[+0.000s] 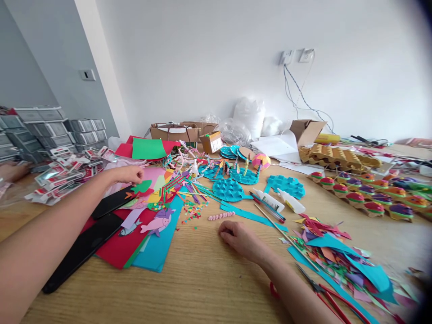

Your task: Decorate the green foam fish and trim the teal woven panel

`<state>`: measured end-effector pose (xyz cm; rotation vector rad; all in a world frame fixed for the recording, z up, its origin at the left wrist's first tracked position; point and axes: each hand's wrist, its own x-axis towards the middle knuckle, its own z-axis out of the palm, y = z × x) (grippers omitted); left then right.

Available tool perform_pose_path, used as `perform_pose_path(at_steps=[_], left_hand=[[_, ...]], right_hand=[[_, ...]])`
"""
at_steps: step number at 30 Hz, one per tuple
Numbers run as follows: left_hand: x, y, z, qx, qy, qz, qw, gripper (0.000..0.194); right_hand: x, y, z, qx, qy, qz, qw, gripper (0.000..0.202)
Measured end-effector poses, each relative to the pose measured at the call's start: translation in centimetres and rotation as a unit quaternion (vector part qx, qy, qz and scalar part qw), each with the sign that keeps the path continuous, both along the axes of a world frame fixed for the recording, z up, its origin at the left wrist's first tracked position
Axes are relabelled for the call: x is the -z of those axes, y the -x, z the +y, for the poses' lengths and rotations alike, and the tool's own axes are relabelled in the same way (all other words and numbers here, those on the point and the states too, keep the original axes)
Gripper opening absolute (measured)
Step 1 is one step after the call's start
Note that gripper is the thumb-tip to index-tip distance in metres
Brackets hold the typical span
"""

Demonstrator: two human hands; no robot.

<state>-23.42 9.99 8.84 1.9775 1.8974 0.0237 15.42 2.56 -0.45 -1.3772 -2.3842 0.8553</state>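
Wood table (189, 283) bare at 6-7 o'clock, scissors (322, 290) bounding 4. L hand (134, 174) at 9, curled nr green paper cutout (142, 186); R hand (234, 237) at 6, half-curled nr pink twisted strip (221, 216). Can't tell if either grips.

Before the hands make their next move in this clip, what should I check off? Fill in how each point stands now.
1. Left hand empty: cannot tell; it is over the paper cutouts, its grip hidden.
2. Right hand away from the scissors: ok; they lie to the right, beyond the forearm.
3. Pink twisted strip uncovered: ok; it lies just beyond the right hand's fingers.
4. Both larger glue bottles standing upright: not ok; they lie on their sides.
5. Paper scraps gathered in a container: not ok; they lie loose at the right.
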Motion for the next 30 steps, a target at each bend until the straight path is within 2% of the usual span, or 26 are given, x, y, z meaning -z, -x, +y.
perform_pose_path(at_steps=[4,6,10,12,16,19,22,25,27,30], left_hand=[[-2.2,-1.1,-1.5,0.012,-0.047,-0.059,0.997,0.029],[-2.6,-2.4,-2.6,0.029,-0.053,-0.093,0.994,0.027],[-2.4,-6.3,-5.1,0.113,-0.098,-0.286,0.947,0.017],[-2.1,-8.6,-6.2,0.142,-0.077,-0.354,0.921,0.021],[-1.2,-13.2,-7.9,0.193,-0.044,-0.401,0.895,0.027],[0.0,-16.2,-8.7,0.225,-0.013,-0.441,0.869,0.021],[1.6,-18.5,-9.1,0.254,0.013,-0.444,0.859,0.018],[2.8,-19.7,-9.2,0.264,0.023,-0.414,0.871,0.016],[3.3,-19.9,-9.0,0.242,0.005,-0.401,0.884,0.016],[4.1,-19.6,-8.9,0.191,-0.072,-0.374,0.905,0.02]], right_hand=[[0.0,0.0,-0.1,0.0,-0.008,0.01,1.0,0.019],[-0.1,0.0,-0.1,0.013,-0.034,0.048,0.998,0.018],[-1.4,0.3,-0.5,0.096,-0.058,0.183,0.977,0.018],[-2.6,0.5,-1.0,0.126,-0.044,0.232,0.963,0.015],[-5.6,1.1,-2.9,0.081,0.072,0.284,0.953,0.016],[-6.8,1.3,-4.3,0.025,0.163,0.324,0.932,0.017],[-6.6,0.9,-5.0,0.017,0.235,0.342,0.91,0.01],[-5.3,-0.1,-4.8,0.034,0.261,0.34,0.903,0.006],[-4.2,-0.9,-4.3,0.051,0.248,0.304,0.918,0.004],[-2.3,-2.0,-3.6,0.077,0.194,0.175,0.962,0.007]])
